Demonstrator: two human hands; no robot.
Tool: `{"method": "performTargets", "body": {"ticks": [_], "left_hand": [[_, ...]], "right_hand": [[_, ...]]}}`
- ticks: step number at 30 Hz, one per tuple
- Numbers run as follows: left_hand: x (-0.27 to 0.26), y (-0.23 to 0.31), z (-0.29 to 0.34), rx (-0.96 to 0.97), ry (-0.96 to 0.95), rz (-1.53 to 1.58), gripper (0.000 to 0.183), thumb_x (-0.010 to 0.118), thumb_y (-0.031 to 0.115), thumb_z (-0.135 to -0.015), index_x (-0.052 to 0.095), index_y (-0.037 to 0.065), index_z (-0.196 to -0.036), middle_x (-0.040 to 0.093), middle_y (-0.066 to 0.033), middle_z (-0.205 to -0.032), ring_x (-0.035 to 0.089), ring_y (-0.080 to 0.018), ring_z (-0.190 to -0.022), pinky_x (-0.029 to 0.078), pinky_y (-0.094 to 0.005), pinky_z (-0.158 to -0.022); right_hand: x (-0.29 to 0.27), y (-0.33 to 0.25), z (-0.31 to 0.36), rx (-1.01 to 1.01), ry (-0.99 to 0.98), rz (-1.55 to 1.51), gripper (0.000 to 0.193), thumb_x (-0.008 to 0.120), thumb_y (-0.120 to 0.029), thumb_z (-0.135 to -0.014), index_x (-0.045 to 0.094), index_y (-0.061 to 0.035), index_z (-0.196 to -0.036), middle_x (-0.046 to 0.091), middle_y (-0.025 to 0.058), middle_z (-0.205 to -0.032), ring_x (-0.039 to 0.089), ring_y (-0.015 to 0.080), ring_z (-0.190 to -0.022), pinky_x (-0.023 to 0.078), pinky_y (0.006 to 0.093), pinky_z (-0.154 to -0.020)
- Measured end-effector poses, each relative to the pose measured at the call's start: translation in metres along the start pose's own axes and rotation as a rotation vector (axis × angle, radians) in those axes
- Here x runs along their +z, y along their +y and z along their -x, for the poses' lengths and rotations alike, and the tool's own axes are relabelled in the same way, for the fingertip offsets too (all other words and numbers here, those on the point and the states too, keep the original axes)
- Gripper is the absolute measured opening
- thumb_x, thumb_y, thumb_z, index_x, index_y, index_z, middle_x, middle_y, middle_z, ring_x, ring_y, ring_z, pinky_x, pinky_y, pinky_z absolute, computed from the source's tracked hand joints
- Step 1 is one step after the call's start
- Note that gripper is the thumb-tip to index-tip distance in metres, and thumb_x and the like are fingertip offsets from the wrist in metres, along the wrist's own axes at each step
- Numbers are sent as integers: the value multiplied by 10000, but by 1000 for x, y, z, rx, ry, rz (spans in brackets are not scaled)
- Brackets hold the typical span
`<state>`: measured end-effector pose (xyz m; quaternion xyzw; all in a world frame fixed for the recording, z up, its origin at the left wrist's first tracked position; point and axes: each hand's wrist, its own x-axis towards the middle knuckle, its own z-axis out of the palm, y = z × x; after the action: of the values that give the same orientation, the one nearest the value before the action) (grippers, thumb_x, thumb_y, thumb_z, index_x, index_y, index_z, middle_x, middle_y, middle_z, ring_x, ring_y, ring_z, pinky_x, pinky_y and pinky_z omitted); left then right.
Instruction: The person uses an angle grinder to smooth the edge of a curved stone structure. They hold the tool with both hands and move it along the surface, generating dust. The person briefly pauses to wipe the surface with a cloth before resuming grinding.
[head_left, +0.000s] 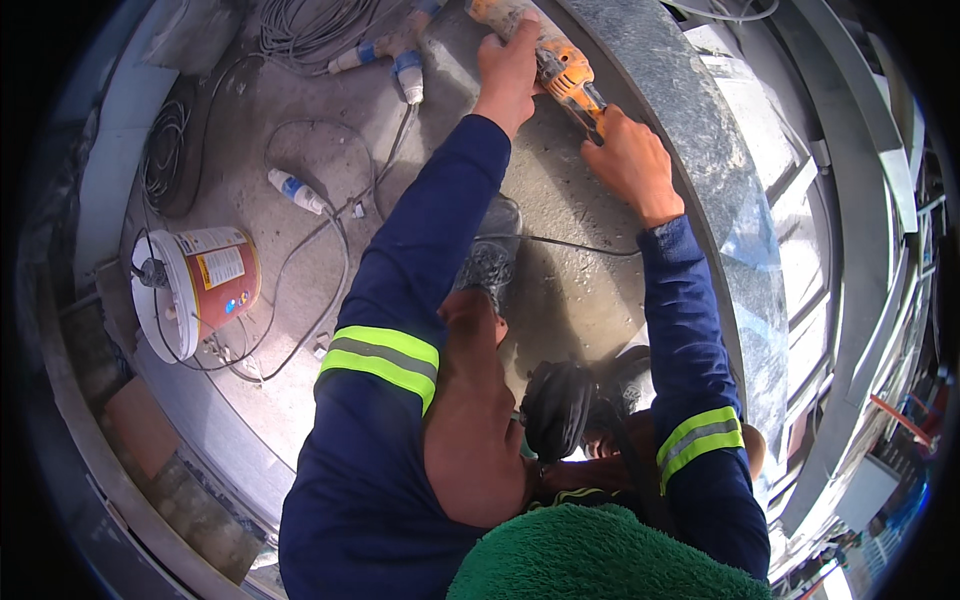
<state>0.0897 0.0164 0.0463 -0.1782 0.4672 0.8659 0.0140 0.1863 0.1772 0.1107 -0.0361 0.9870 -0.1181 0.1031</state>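
Both my hands are closed on a dusty orange power tool [567, 70] at the top of the view. It has a long body with vent slots, and its far end is cut off by the upper edge, so its exact kind is unclear. My left hand [508, 75] wraps round the body from the left. My right hand [632, 165] grips the narrower rear end, nearer to me. Below the tool, a thin black cable [570, 243] runs across the dusty concrete floor [555, 300].
Blue-and-white plug connectors [298, 190] and coiled cables [170, 150] lie on the floor to the left. A brown-and-white bucket [222, 270] lies tipped on its side there. A curved grey ledge [700, 130] borders the right, with metal framing [865, 250] beyond it.
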Motion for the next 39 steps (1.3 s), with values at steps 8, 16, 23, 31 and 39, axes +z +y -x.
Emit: {"method": "performTargets", "body": {"ticks": [8,16,23,31,39], "left_hand": [[-12,-26,-50,-115,115,-121,706,587,503,-1069,362,141,-1631,477,-123,-1581,512,-309,-1418,540,-471,-1046],[-20,-37,-80,-167,141,-244,741,478,552,-1099,271,160,-1693,410,-129,-1659,468,-341,-1463,497,-478,-1105],[-17,-31,-80,-81,58,-267,709,463,537,-1114,314,134,-1677,438,-122,-1641,505,-306,-1433,544,-460,-1051],[-22,-30,-65,-55,-1,-211,672,517,486,-1103,358,132,-1652,481,-126,-1586,539,-304,-1389,558,-434,-1040],[-11,-15,-31,-155,-7,-155,691,533,511,-1097,347,147,-1655,449,-121,-1603,521,-292,-1410,559,-459,-1035]], "right_hand": [[2,-3,-24,13,-12,-30,380,699,-263,-910,665,16,-1166,765,275,-1063,747,460,-1025,591,549,-906],[4,-2,-42,12,-19,-38,400,698,-274,-906,683,11,-1187,762,277,-1115,739,454,-1083,580,540,-956],[5,-3,-46,28,-32,-40,408,698,-275,-904,690,10,-1194,765,278,-1112,740,457,-1086,579,536,-966],[6,1,-31,19,-25,-48,396,693,-276,-906,684,9,-1180,766,282,-1082,742,460,-1060,584,542,-939],[5,5,-20,22,-23,-29,397,695,-268,-902,670,12,-1183,769,277,-1059,745,460,-1040,585,548,-923]]}}
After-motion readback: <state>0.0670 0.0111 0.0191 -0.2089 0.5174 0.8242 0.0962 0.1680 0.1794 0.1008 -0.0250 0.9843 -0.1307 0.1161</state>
